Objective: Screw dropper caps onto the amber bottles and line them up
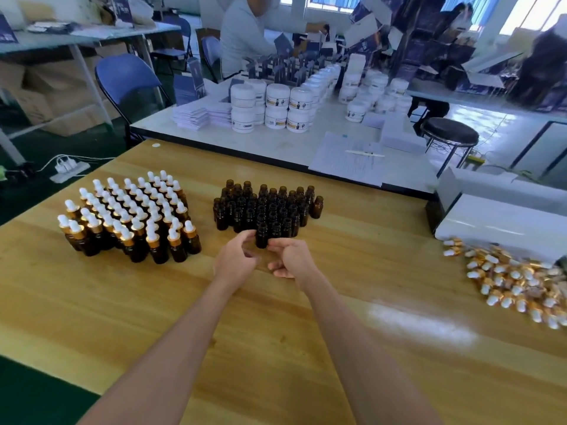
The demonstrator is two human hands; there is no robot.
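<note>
Only the head view here, so it's one angle looking down the arms at a wooden worktop [306,348].

Toward the left edge, in the far half, there's a tightly packed block of capped bottles [129,216]. They're amber glass with gold collars and white rubber bulbs, all upright and touching each other. Around the middle of the worktop, nearer the far edge, sits a cluster of open bottles [270,207] with no caps on, also upright and bunched together. The two groups stand well apart.

One front bottle [261,236] stands at the near tip of the open cluster. The left hand [234,260] and right hand [291,259] are close together on either side of it, with the fingers of both loosely curled and the fingertips right at the glass. I honestly can't tell whether either hand actually grips it or just touches it. Neither hand has a cap in it that I can see.

Over at the right edge there's a loose pile of dropper caps [515,283] lying every which way. Just behind the pile, by the far right corner, is a white box [503,222].

Past the far edge is a white table with stacked white jars [276,108] and a paper sheet [346,161]. There's a black stool [449,134] beside it, and another person [245,35] sits at its far end.
</note>
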